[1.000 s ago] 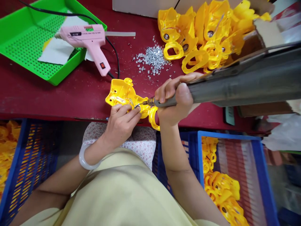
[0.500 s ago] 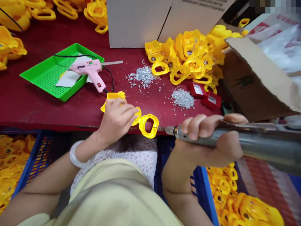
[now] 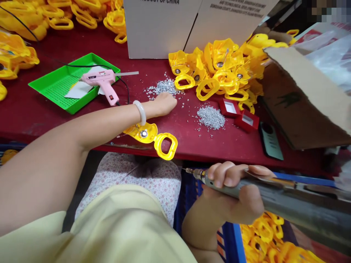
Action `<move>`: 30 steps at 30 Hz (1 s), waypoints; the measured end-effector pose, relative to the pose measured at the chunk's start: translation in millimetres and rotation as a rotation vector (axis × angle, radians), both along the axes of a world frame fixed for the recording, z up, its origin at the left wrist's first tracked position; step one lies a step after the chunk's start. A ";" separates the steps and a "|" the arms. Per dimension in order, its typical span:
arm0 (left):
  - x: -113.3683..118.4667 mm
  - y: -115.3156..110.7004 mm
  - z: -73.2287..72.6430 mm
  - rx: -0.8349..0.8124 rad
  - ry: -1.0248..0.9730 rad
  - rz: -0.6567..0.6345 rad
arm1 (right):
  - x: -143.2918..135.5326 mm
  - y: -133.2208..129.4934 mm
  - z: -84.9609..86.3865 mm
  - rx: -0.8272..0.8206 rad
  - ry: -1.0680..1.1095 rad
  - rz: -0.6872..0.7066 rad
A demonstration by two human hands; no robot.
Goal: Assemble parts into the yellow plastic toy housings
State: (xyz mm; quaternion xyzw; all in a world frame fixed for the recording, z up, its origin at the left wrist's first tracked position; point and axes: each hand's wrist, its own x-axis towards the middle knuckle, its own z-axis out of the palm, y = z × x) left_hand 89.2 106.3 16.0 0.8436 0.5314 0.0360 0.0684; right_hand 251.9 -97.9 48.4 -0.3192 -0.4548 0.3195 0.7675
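My left hand is at the near edge of a pile of shiny silver bits, its back toward me and its fingers hidden. Below that wrist, a yellow plastic shell with a ring-shaped end and a round metal disc lies at the table's front edge, partly covered by my forearm. My right hand is closed around a grey electric screwdriver, whose thin bit points left, lower than the table edge and apart from the shell. A second pile, of small screws, lies to the right.
A pink glue gun rests across a green tray at left. Yellow shells are heaped before a white carton. Two red boxes, a phone and a cardboard box stand right. A blue crate is below.
My left hand has let go of the yellow shell and moved up and right to the silver pile. My right hand has drawn the screwdriver down, away from the shell's ring.
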 end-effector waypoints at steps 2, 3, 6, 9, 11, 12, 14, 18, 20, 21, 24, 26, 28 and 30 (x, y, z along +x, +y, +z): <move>-2.2 -1.1 1.6 -0.003 -0.019 0.009 | -0.1 -1.4 0.6 -0.059 0.008 0.009; -5.7 -1.5 4.1 0.010 -0.038 0.014 | -1.0 -1.1 0.4 -0.051 0.011 0.018; -24.4 -8.6 19.1 0.098 -0.187 0.049 | -6.8 1.9 -1.0 0.036 0.002 0.054; -50.1 -39.7 39.6 0.146 -0.512 0.075 | -15.2 4.5 -0.3 -0.014 0.011 0.077; -65.7 -77.4 48.4 0.081 -0.760 0.097 | -21.5 4.9 3.1 0.018 0.014 0.093; -71.9 -99.5 49.3 0.029 -0.881 0.122 | -24.8 4.7 5.8 0.029 0.016 0.103; -80.3 -144.8 43.1 -0.135 -1.121 0.196 | -31.5 3.4 12.6 -0.023 0.024 0.115; -81.2 -210.6 10.5 -0.475 -1.466 0.422 | -47.0 -1.6 29.5 -0.052 -0.010 0.140; -76.1 -225.1 -4.7 -0.612 -1.608 0.516 | -55.7 -4.5 37.5 -0.058 -0.059 0.143; -73.2 -228.6 -10.2 -0.661 -1.682 0.557 | -60.0 -5.7 40.8 -0.078 -0.077 0.151; -66.4 -230.9 -18.9 -0.781 -1.849 0.637 | -71.2 -8.2 46.6 -0.042 -0.114 0.261; -64.8 -230.7 -20.6 -0.850 -1.886 0.638 | -76.6 -9.1 46.6 -0.037 -0.146 0.308; -65.1 -231.2 -21.3 -0.885 -1.901 0.613 | -80.5 -9.9 44.1 -0.050 -0.161 0.310; -65.9 -232.3 -22.1 -0.902 -1.913 0.581 | -83.1 -10.4 40.6 -0.054 -0.140 0.289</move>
